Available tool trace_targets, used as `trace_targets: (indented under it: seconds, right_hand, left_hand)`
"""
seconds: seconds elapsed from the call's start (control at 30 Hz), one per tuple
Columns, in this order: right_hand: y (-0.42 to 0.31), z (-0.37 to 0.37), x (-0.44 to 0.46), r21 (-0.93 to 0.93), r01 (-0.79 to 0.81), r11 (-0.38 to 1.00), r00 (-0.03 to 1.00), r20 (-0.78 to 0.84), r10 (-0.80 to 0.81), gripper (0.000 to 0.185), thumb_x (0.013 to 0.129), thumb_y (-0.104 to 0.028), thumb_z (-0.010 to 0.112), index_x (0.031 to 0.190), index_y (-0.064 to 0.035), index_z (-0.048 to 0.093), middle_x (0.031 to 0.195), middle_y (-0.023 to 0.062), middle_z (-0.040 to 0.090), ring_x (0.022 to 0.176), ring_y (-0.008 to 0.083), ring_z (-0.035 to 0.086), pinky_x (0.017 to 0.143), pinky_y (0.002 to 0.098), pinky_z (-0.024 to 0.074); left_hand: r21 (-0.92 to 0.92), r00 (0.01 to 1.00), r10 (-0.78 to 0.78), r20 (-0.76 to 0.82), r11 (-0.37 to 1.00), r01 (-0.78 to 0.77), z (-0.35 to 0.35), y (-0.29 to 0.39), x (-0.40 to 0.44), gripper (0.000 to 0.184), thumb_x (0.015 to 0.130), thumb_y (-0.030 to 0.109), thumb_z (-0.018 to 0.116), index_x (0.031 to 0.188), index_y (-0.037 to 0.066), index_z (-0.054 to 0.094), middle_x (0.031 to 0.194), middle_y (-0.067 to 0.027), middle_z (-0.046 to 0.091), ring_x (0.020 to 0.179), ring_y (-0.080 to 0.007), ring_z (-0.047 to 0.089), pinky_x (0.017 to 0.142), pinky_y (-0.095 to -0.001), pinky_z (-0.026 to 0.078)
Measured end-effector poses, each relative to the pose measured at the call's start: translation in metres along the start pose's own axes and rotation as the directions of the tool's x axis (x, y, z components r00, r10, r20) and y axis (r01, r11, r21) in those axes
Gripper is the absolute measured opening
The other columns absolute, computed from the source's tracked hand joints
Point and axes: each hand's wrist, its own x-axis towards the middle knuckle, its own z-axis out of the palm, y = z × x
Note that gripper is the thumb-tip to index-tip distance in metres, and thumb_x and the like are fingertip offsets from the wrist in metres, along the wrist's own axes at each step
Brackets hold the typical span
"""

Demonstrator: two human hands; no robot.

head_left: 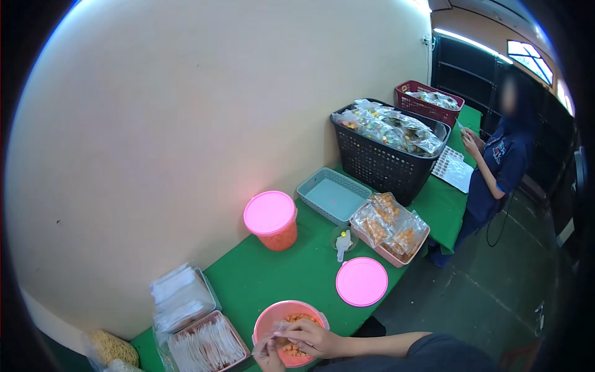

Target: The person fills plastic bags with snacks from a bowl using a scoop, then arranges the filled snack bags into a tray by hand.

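Grasping a small clear bag (281,328) by the fingertips of left hand (268,354) and right hand (312,338), close together over the pink tub (263,317). Half covered by fingers, so hard to make out the contents of the bag. Below, inside the tub, a loose heap of orange snacks (295,351), partly hidden by the right hand. All on a table under a green cloth (248,276). Just beyond the tub, lying flat near the table edge, a round pink lid (362,282). Farther back, a scoop (343,243) resting in a small bowl, and just beside, a pink basket (378,248) full of bagged orange snacks. Near the wall, a lidded pail (279,239) with reddish-orange contents, then a teal tray (333,197) and a tall black basket (381,164) heaped with filled clear bags. Behind that, a red basket (434,113) of similar bags. Left of the tub, white packets (207,345) packed in rows, more white packets stacked behind, and a bag of yellow pieces (113,348) at the corner. Across the table, well apart, a co-worker (505,152) in dark clothes, holding something too small to identify, beside a white tray (452,168).
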Motion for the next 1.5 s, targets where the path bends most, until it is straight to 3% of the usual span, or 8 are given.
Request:
trace_targets:
  seconds: [0.23,0.3,0.6,0.77,0.87,1.1,1.33,1.5]
  right_hand:
    - [0.079,-0.124,-0.009,-0.215,-0.339,0.916,0.844,-0.500,0.195,0.027,0.083,0.002,0.052,0.108,-0.0051,0.061,0.094,0.0108,0.052,0.087,0.0229,0.052,0.073,0.0319,0.0454]
    - [0.102,-0.179,-0.018,-0.178,-0.458,0.871,0.745,-0.611,0.268,0.024,0.086,-0.001,0.051,0.108,-0.0029,0.060,0.099,0.0128,0.052,0.086,0.0249,0.054,0.078,0.0326,0.0445]
    - [0.216,-0.395,-0.142,-0.576,-0.795,0.191,0.601,-0.706,0.375,0.059,0.072,-0.026,0.074,0.121,-0.0039,0.051,0.126,0.0187,0.040,0.119,0.0385,0.032,0.100,0.0513,0.0242]
    - [0.238,-0.452,-0.174,-0.553,-0.780,0.294,0.597,-0.515,0.616,0.038,0.072,-0.030,0.076,0.097,-0.0050,0.062,0.116,0.0144,0.054,0.115,0.0278,0.043,0.095,0.0463,0.0318]
    - [0.232,-0.474,-0.149,0.458,-0.555,0.694,0.522,-0.458,0.720,0.007,0.087,-0.008,0.062,0.087,-0.0027,0.057,0.080,0.0018,0.062,0.077,0.0078,0.057,0.070,0.0225,0.0448]
    - [0.170,-0.512,-0.087,0.064,-0.494,0.867,0.662,-0.619,0.423,0.013,0.085,-0.009,0.067,0.090,-0.0018,0.057,0.084,0.0039,0.064,0.080,0.0103,0.060,0.075,0.0250,0.0476]
    - [0.180,-0.449,-0.061,0.580,-0.443,0.684,0.701,-0.252,0.668,0.015,0.095,-0.015,0.053,0.100,-0.0014,0.055,0.094,0.0048,0.061,0.090,0.0109,0.057,0.081,0.0250,0.0457]
    - [0.180,-0.445,-0.044,0.526,-0.507,0.683,0.782,-0.052,0.621,0.030,0.101,-0.023,0.035,0.119,-0.0017,0.046,0.110,0.0067,0.051,0.107,0.0134,0.047,0.094,0.0296,0.0364]
  left_hand:
    - [0.231,0.889,0.242,-0.388,0.960,-0.160,0.030,-0.018,0.013,0.043,0.098,0.036,0.042,0.110,-0.002,0.058,0.095,-0.0109,0.063,0.090,-0.0232,0.058,0.085,-0.0355,0.045]
    - [0.130,0.966,-0.218,0.140,0.971,0.201,0.028,-0.027,0.021,0.049,0.099,0.040,0.038,0.117,-0.001,0.056,0.107,-0.0107,0.061,0.095,-0.0224,0.056,0.086,-0.0342,0.044]
    - [-0.127,0.968,-0.189,0.163,0.969,0.210,0.271,-0.041,0.117,0.053,0.098,0.045,0.037,0.123,0.000,0.053,0.114,-0.0098,0.059,0.095,-0.0193,0.054,0.085,-0.0302,0.043]
    - [-0.463,0.996,-0.087,0.002,0.883,0.077,0.373,0.009,0.137,0.045,0.099,0.034,0.039,0.113,-0.006,0.054,0.106,-0.0152,0.062,0.098,-0.0229,0.060,0.089,-0.0333,0.045]
    - [-0.461,1.000,-0.019,0.024,0.887,0.028,0.391,0.037,0.151,0.047,0.099,0.036,0.040,0.111,-0.007,0.055,0.104,-0.0155,0.063,0.096,-0.0213,0.060,0.088,-0.0324,0.045]
    - [-0.289,0.998,0.033,0.061,0.957,-0.015,0.413,0.054,0.170,0.025,0.087,0.005,0.061,0.108,-0.006,0.058,0.099,-0.0168,0.066,0.093,-0.0208,0.064,0.085,-0.0295,0.049]
    - [-0.436,0.955,0.264,0.136,0.881,-0.182,0.485,0.024,0.165,0.012,0.086,0.006,0.063,0.095,-0.002,0.066,0.103,-0.0143,0.065,0.096,-0.0153,0.061,0.084,-0.0272,0.046]
    - [-0.262,0.990,-0.092,-0.104,0.963,0.062,0.480,0.001,0.156,0.020,0.092,0.013,0.057,0.108,0.002,0.057,0.105,-0.0091,0.061,0.093,-0.0164,0.060,0.087,-0.0314,0.047]
